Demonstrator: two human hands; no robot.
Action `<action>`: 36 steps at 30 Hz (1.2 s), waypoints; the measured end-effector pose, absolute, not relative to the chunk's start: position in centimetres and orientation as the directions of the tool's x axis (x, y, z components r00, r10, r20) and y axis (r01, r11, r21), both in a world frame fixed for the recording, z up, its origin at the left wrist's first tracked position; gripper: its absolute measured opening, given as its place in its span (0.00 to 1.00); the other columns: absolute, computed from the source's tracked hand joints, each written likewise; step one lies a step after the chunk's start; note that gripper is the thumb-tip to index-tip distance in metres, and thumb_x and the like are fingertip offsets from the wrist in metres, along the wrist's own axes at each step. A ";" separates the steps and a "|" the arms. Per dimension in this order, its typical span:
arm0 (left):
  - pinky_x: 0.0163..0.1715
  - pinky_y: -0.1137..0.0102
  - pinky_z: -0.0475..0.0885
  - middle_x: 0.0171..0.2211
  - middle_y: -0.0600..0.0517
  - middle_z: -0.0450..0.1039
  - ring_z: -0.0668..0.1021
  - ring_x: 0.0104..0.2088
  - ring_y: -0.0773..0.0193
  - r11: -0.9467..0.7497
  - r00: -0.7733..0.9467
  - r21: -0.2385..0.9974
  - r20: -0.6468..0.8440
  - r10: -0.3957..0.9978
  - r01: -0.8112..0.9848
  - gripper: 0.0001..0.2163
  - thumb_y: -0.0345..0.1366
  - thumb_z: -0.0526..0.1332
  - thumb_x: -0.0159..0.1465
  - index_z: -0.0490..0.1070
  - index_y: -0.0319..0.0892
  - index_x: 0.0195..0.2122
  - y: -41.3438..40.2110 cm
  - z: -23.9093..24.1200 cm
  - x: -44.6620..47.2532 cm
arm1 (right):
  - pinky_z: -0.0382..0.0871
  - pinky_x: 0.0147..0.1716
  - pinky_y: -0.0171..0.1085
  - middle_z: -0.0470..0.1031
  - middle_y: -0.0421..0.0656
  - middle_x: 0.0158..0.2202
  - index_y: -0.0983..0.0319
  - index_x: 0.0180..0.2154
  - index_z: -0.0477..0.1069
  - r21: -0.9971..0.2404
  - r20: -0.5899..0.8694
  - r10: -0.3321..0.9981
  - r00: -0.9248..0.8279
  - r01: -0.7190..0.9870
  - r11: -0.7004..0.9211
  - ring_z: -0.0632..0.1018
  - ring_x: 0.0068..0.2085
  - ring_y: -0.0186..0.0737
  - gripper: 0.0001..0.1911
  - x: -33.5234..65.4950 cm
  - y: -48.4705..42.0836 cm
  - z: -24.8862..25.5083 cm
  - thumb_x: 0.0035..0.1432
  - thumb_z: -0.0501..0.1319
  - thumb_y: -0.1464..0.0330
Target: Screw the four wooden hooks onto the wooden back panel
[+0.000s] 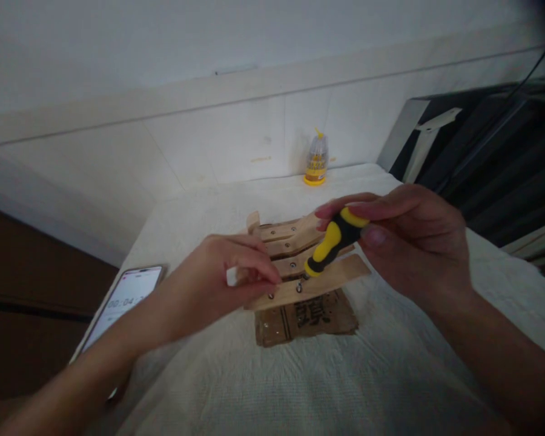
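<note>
My right hand [413, 236] is closed around the yellow and black handle of a screwdriver [333, 242]. The tool slants down to the left, its tip close to a screw [299, 286] in the nearest wooden slat [327, 280]; whether tip and screw touch I cannot tell. On the left end of that same slat, the thumb and fingers of my left hand [236, 269] are pinched together. Behind it lie several more pale wooden slats [281, 247] with screws in them, partly hidden by my hands. A brown printed packet [309, 318] lies beneath the nearest slat.
A phone [127, 293] showing a timer lies at the table's left edge, partly behind my left forearm. By the wall stands a clear and yellow screwdriver-bit case [317, 160]. White cloth [218, 375] covers the table. Dark panels and a pale bracket [429, 142] are at the right.
</note>
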State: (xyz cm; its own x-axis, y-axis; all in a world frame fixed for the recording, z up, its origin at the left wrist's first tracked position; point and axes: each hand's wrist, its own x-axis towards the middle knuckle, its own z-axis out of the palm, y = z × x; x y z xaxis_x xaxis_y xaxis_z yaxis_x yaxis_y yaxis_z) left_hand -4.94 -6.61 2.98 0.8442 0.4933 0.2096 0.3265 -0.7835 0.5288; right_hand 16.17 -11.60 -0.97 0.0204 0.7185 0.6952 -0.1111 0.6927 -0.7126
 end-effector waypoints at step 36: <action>0.35 0.72 0.68 0.32 0.48 0.76 0.75 0.33 0.66 -0.517 0.748 0.798 0.131 0.650 0.310 0.09 0.35 0.60 0.56 0.75 0.34 0.33 0.0 1.8 -2.8 | 0.76 0.42 0.41 0.77 0.40 0.41 0.55 0.34 0.74 -0.695 0.702 0.693 -0.161 0.058 0.717 0.78 0.44 0.39 0.06 15.6 -11.4 1.2 0.52 0.64 0.72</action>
State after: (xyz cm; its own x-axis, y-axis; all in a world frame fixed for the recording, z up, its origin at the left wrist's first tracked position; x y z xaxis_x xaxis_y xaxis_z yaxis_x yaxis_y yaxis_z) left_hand -2.81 -0.01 1.84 0.7484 0.6502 0.1308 0.3098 -0.5171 0.7979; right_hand 15.61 -11.35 1.18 -0.1606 0.6935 0.7024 0.0584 0.7170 -0.6946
